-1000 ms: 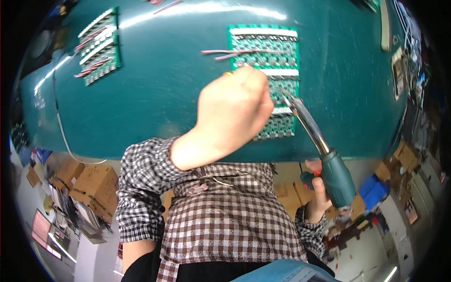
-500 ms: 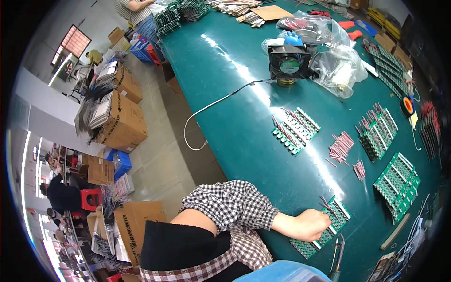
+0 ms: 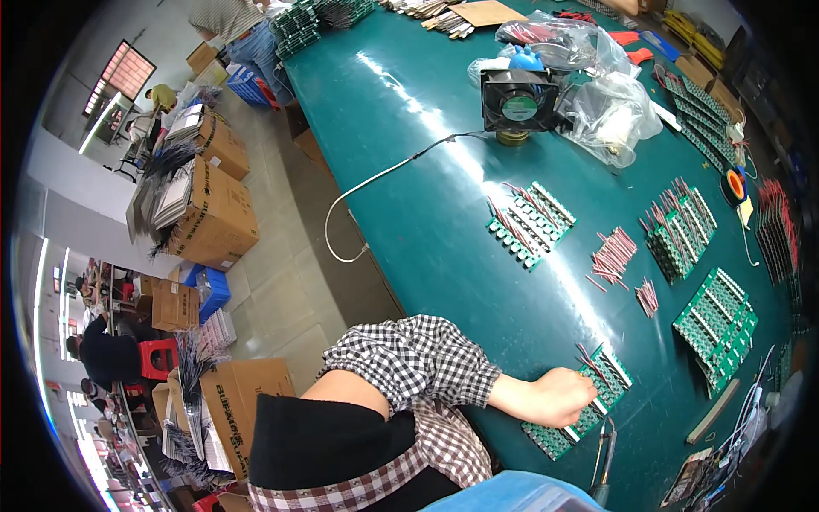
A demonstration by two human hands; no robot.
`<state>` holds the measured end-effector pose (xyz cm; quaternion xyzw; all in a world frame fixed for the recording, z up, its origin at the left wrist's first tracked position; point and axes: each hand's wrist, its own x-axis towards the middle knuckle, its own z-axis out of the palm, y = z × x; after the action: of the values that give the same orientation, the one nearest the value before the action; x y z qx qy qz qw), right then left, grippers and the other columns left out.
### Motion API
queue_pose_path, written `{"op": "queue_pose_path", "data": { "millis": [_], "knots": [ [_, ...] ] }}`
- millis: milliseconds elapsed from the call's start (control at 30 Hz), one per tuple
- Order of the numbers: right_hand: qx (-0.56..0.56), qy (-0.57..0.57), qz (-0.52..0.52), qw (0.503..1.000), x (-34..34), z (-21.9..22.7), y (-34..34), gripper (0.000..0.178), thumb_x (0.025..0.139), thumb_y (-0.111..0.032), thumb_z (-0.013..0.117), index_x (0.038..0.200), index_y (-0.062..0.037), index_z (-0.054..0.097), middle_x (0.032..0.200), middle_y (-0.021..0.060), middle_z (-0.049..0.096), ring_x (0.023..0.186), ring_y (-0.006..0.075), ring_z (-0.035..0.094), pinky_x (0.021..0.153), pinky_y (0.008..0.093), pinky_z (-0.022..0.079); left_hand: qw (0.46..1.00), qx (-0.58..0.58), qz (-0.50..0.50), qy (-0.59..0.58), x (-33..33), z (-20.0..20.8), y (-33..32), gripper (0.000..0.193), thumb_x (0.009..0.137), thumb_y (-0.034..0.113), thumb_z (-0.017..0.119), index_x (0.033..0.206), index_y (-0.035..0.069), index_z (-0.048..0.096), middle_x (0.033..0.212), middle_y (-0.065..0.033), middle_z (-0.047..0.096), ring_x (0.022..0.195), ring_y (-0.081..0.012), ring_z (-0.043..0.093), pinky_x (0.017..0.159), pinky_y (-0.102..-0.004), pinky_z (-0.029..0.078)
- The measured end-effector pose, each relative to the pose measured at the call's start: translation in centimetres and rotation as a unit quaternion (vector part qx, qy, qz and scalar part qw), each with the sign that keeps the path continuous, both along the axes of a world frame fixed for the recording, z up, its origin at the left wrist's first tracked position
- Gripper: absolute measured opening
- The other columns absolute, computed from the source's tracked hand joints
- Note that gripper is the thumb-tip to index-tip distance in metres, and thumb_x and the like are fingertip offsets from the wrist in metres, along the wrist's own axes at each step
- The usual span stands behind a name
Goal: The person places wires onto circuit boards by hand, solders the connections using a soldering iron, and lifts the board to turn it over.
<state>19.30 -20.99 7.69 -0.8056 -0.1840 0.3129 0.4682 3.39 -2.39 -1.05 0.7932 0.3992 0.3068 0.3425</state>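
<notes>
My left hand (image 3: 561, 398), coming out of a black-and-white checked sleeve, rests over a green circuit board panel (image 3: 553, 439) near the table's front edge. Its fingers are curled and closed at the board; whatever they pinch is hidden beneath them. Thin red wires (image 3: 590, 362) stick up from the board just beyond the fingers. A soldering iron (image 3: 605, 461) rises from the lower edge, its thin tip close to the board's near right side. My right hand is out of view.
Loose cut red wires (image 3: 612, 256) lie beyond the board. Around them are a wired board panel (image 3: 531, 225), a board stack (image 3: 681, 232) and more green panels (image 3: 715, 328). A black fan (image 3: 519, 102) with a trailing cord stands farther back, beside clear plastic bags (image 3: 616, 119).
The whole view has shifted slightly, so the table and its things sit a little higher and farther left. My left hand stays closed at the same board, with the soldering iron still beside it.
</notes>
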Motion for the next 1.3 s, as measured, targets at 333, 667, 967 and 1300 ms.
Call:
{"op": "queue_pose_path", "data": {
  "millis": [333,667,967,1300],
  "knots": [
    [0.206,0.160,0.044,0.964,0.4,-1.9,1.1,0.030,0.093,0.000,0.057,0.120,0.0121,0.058,0.093,0.0158,0.069,0.082,0.0255,0.067,0.087,0.0436,0.054,0.998,0.005,0.009,0.058,-0.7,0.8,1.0,0.013,0.071,0.011,0.066,0.076,0.005,0.056,0.074,-0.0144,0.059,0.065,-0.0350,0.063,0.057,-0.0465,0.051],
    [0.148,0.038,0.112,0.982,1.0,-2.5,-1.7,0.044,0.093,-0.026,0.067,0.113,0.0111,0.058,0.099,0.0187,0.062,0.087,0.0289,0.067,0.080,0.0459,0.060,0.999,0.010,-0.010,0.037,-0.2,1.0,1.4,0.016,0.071,0.001,0.072,0.078,0.009,0.059,0.069,-0.0026,0.058,0.058,-0.0187,0.059,0.053,-0.0330,0.047],
    [0.082,0.074,0.109,0.988,1.0,-1.4,-1.4,0.053,0.088,-0.035,0.070,0.108,0.0126,0.059,0.093,0.0211,0.065,0.086,0.0312,0.068,0.078,0.0436,0.059,0.998,-0.001,-0.021,0.065,-0.2,1.0,1.4,0.018,0.071,0.003,0.070,0.079,0.009,0.056,0.073,-0.0063,0.056,0.062,-0.0268,0.059,0.056,-0.0358,0.048],
    [0.091,0.083,0.116,0.986,0.9,-2.1,-2.1,0.064,0.081,-0.035,0.083,0.120,0.0074,0.055,0.101,0.0165,0.068,0.090,0.0283,0.069,0.083,0.0420,0.057,0.996,-0.029,-0.024,0.078,-0.2,1.4,1.5,0.016,0.072,-0.001,0.070,0.080,0.008,0.059,0.071,-0.0024,0.057,0.061,-0.0171,0.059,0.057,-0.0310,0.047]
  ]
}}
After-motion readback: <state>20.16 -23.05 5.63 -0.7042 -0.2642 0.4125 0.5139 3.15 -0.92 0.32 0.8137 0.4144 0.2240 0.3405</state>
